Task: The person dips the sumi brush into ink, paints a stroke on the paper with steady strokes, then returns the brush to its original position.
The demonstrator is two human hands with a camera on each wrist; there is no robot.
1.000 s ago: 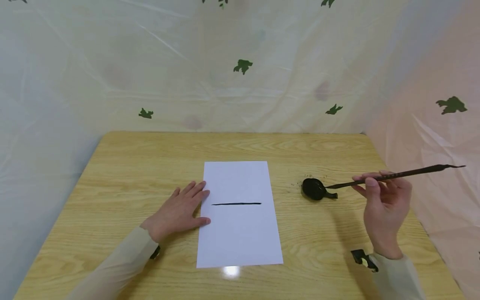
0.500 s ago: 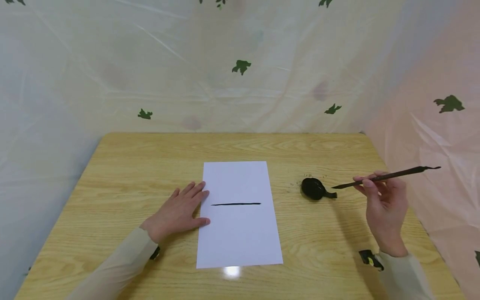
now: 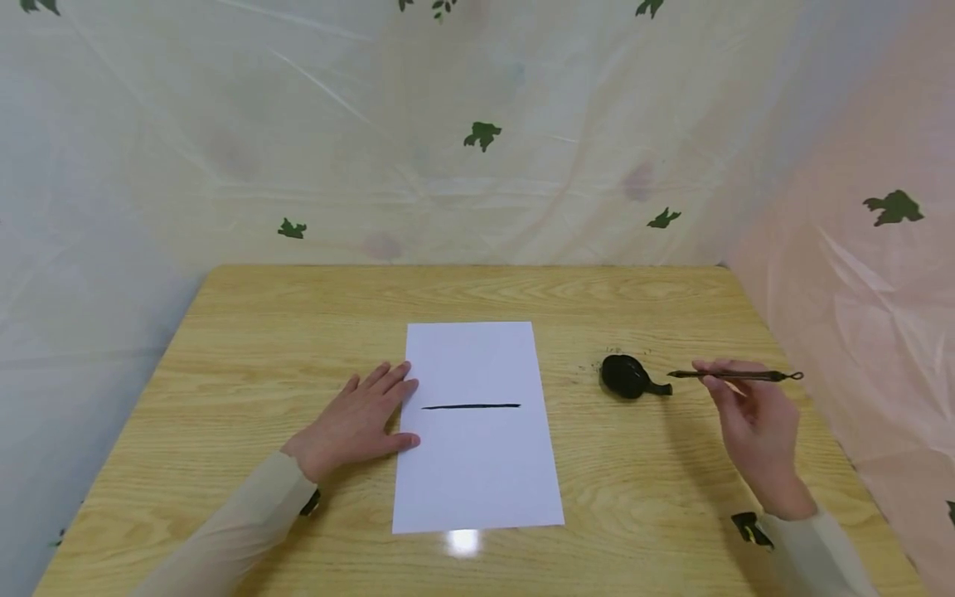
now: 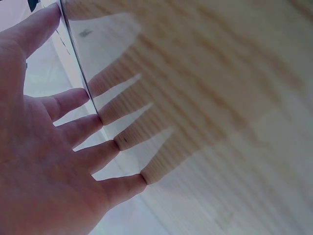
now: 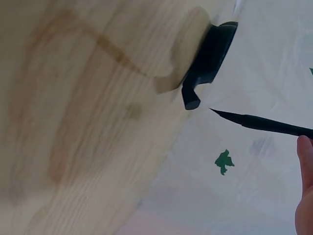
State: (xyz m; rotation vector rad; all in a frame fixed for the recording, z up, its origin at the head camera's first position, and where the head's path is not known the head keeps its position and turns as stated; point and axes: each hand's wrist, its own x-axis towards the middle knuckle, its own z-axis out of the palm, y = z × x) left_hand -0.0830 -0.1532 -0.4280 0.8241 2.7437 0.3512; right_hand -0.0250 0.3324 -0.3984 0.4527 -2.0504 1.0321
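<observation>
A white sheet of paper (image 3: pixel 477 473) lies on the table, crossed by one black horizontal stroke (image 3: pixel 470 406). On its left edge rests my left hand (image 3: pixel 354 423), fingers spread and fairly straight; the left wrist view shows its fingertips (image 4: pixel 132 185) touching down. My right hand (image 3: pixel 757 427) pinches a dark ink brush (image 3: pixel 734 375) above the table, held nearly level with the bristles pointing left. Just left of the brush tip sits a small black ink dish (image 3: pixel 625 376) with a stubby handle. In the right wrist view, the brush (image 5: pixel 264 123) is apart from the dish (image 5: pixel 208 56).
The wood-grain table (image 3: pixel 298 298) is backed by a pale hanging cloth (image 3: pixel 358 149) with green leaf-like and bird-like shapes. Small dark specks (image 3: pixel 589 366) mark the tabletop around the dish. A pinkish cloth (image 3: pixel 858 274) hangs along the right side.
The brush tip has drawn back right from the dish, and its rear end has swung down and left, leaving the brush nearly level. My left hand and the paper stay put.
</observation>
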